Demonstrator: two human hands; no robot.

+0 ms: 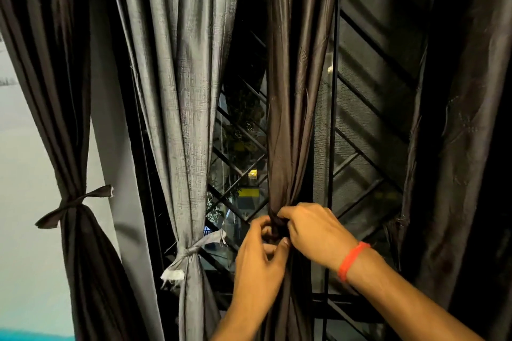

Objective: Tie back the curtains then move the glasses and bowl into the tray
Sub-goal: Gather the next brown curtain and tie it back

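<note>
Both hands, left (259, 263) and right (313, 230), pinch the gathered dark brown curtain (288, 119) at its knot.

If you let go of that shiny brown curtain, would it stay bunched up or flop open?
The shiny dark brown curtain probably flops: it hangs in soft, loose folds above where both hands gather it. Its glossy sheen suggests slippery cloth, so the bunch pinched by the left hand and right hand would likely slide loose unless knotted.
</note>
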